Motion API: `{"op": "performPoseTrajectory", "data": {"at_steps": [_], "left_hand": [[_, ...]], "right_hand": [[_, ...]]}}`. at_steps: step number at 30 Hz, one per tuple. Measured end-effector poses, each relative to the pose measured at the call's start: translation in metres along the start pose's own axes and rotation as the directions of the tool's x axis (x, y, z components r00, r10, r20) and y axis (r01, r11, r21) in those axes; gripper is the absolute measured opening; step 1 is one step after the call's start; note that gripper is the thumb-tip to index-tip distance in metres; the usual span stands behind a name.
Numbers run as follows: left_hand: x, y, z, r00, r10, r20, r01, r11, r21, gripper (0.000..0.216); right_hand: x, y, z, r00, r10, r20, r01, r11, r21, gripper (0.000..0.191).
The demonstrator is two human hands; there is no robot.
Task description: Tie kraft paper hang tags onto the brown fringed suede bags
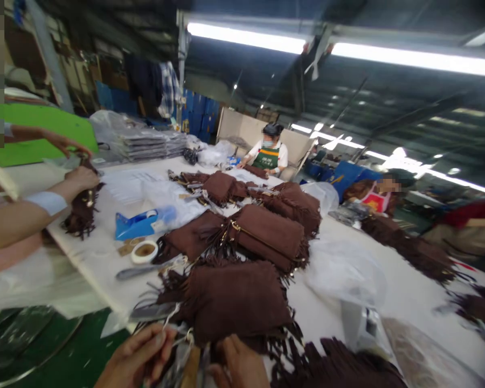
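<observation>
At the bottom edge, my left hand (139, 353) pinches a thin white string (172, 315). My right hand (240, 362) is just to the right, fingers curled at the front of a dark brown fringed bag (238, 296); what they hold is hidden. Between both hands lies a tan tag (192, 366), with grey pieces around it. Behind the nearest bag, a second brown bag (267, 229) with a gold zip and buckle lies among several similar fringed bags.
On the white table (101, 264) are a roll of tape (144, 251), a blue tape dispenser (135, 223) and clear plastic bags (343, 269). At left, a co-worker's hands (78, 175) hold a brown fringed bag. Another person (269, 153) sits opposite; further people are at right.
</observation>
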State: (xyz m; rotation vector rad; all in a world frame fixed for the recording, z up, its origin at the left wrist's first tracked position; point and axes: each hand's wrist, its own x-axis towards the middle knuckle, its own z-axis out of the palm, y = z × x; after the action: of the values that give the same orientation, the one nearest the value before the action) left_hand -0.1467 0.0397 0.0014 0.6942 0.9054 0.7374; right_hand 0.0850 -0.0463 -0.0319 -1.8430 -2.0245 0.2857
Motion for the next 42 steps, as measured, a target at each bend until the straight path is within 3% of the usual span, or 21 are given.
{"op": "performPoseTrajectory", "data": {"at_steps": [4,6,12,15,18,23,26,29,31,34,37,39,42], "left_hand": [[-0.013,0.004,0.001,0.994,0.078,0.073,-0.079,0.997,0.01,0.027],[-0.016,0.003,0.0,0.993,0.087,0.084,-0.089,0.996,0.018,0.027],[-0.014,-0.004,-0.008,0.993,0.098,0.064,-0.1,0.994,0.032,0.029],[-0.01,-0.008,-0.009,0.994,0.092,0.059,-0.094,0.995,0.033,0.03],[-0.009,-0.01,-0.01,0.996,0.074,0.041,-0.075,0.997,0.028,0.032],[-0.009,-0.011,-0.008,0.998,0.057,0.035,-0.057,0.998,0.014,0.038],[-0.008,-0.011,-0.007,0.998,0.052,0.033,-0.053,0.998,0.018,0.042],[-0.003,-0.014,-0.005,0.998,0.04,0.053,-0.04,0.999,0.005,0.046],[0.0,-0.016,-0.002,0.995,0.017,0.095,-0.016,1.0,-0.014,0.052],[-0.001,-0.014,0.007,0.989,-0.013,0.149,0.023,0.997,-0.067,0.061],[-0.008,-0.01,0.014,0.983,-0.007,0.186,0.022,0.997,-0.079,0.068],[-0.013,-0.008,0.016,0.98,0.013,0.198,-0.007,1.0,-0.03,0.072],[-0.019,-0.007,0.013,0.985,0.033,0.167,-0.057,0.989,0.136,0.074]], "right_hand": [[-0.024,-0.016,-0.008,0.963,0.229,0.145,-0.249,0.959,0.136,0.025],[-0.026,-0.018,-0.008,0.953,0.264,0.15,-0.292,0.933,0.213,0.023],[-0.022,-0.033,0.006,0.953,0.3,0.05,-0.3,0.896,0.329,0.023],[-0.024,-0.047,0.011,0.939,0.333,-0.089,-0.291,0.904,0.313,0.022],[-0.024,-0.061,0.014,0.936,0.286,-0.207,-0.227,0.937,0.267,0.022],[-0.016,-0.069,0.025,0.946,0.317,-0.059,-0.292,0.92,0.261,0.003],[-0.016,-0.059,0.023,0.935,0.354,-0.018,-0.322,0.87,0.374,0.012],[-0.016,-0.046,0.005,0.924,0.381,-0.03,-0.324,0.824,0.465,0.019],[-0.009,-0.043,-0.012,0.934,0.337,-0.121,-0.259,0.87,0.419,0.018],[0.012,-0.055,-0.031,0.966,0.075,-0.246,-0.047,0.992,0.12,0.016],[0.036,-0.075,-0.034,0.964,-0.203,-0.173,0.176,0.972,-0.157,0.022],[0.047,-0.085,-0.032,0.967,-0.236,-0.094,0.224,0.967,-0.125,0.022],[0.056,-0.092,-0.034,0.993,-0.115,0.034,0.104,0.966,0.236,0.026]]}}
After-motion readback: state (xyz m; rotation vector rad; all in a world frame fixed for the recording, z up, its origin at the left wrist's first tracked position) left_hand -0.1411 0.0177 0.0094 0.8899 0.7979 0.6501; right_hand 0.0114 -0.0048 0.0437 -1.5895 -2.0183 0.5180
